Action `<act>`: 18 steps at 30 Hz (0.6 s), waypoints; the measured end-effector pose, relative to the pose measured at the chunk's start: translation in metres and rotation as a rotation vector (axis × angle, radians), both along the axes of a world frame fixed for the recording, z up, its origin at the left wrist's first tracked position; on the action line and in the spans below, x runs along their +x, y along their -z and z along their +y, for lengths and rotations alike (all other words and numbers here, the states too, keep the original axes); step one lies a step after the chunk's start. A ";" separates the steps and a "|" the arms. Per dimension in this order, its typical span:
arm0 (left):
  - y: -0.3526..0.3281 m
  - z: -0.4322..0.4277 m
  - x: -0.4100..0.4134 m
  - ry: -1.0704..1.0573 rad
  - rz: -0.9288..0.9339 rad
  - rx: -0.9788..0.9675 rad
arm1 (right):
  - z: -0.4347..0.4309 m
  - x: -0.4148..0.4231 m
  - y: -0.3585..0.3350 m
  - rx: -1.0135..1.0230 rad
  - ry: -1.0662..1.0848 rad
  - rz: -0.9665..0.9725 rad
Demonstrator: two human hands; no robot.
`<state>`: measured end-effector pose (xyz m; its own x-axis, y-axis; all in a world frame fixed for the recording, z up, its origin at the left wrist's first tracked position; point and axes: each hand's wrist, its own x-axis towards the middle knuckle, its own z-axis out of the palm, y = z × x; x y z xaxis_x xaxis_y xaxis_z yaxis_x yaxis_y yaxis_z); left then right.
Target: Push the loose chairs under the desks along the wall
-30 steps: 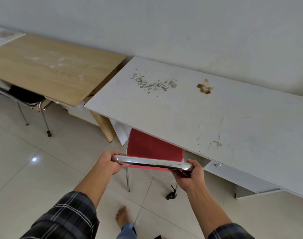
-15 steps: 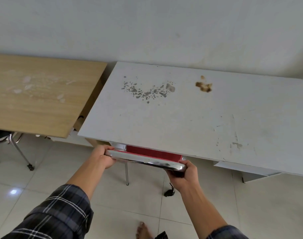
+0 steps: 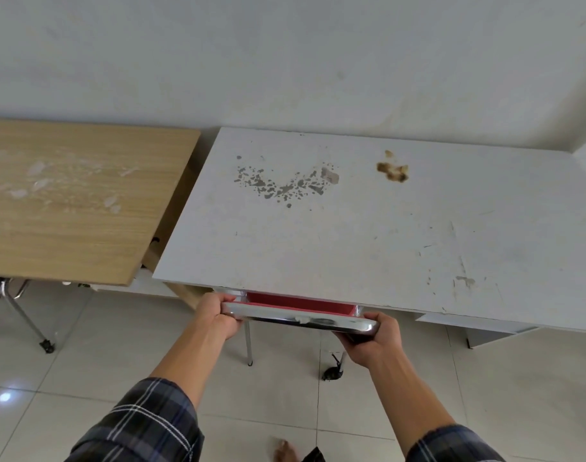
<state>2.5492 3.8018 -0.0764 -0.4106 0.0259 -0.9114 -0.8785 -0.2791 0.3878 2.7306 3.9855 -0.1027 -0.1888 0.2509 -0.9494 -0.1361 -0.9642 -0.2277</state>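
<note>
The red chair [image 3: 301,303] carries a curved, glossy chrome back rail and sits mostly hidden beneath the scuffed, speckled white surface [image 3: 368,235] just ahead of the hands. The left hand [image 3: 218,316] and right hand [image 3: 373,341] each curl tightly round one rail end. A wood-grain surface [image 3: 68,201] lies to their left, shiny floor tiles [image 3: 118,345] below, a plain wall [image 3: 285,61] beyond

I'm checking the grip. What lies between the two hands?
In the head view, the chair's chrome top rail spans the whole stretch. The left hand grips one end and the right hand the other, at the front edge of the white desk.
</note>
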 end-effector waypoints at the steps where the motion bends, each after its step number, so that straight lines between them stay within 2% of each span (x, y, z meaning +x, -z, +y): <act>1: -0.001 0.000 0.001 -0.002 0.013 0.001 | 0.000 0.000 -0.001 0.005 -0.009 -0.004; 6: -0.004 0.005 0.013 0.021 0.068 -0.051 | 0.004 0.008 0.000 0.002 -0.097 -0.041; 10: -0.004 0.012 0.023 -0.041 0.157 -0.181 | 0.008 0.011 0.000 0.028 -0.269 -0.055; 15: -0.024 0.047 0.067 -0.092 0.300 -0.330 | 0.018 0.028 -0.009 0.063 -0.433 0.029; 18: -0.034 0.082 0.104 -0.018 0.260 -0.307 | 0.037 0.056 -0.036 0.216 -0.665 0.050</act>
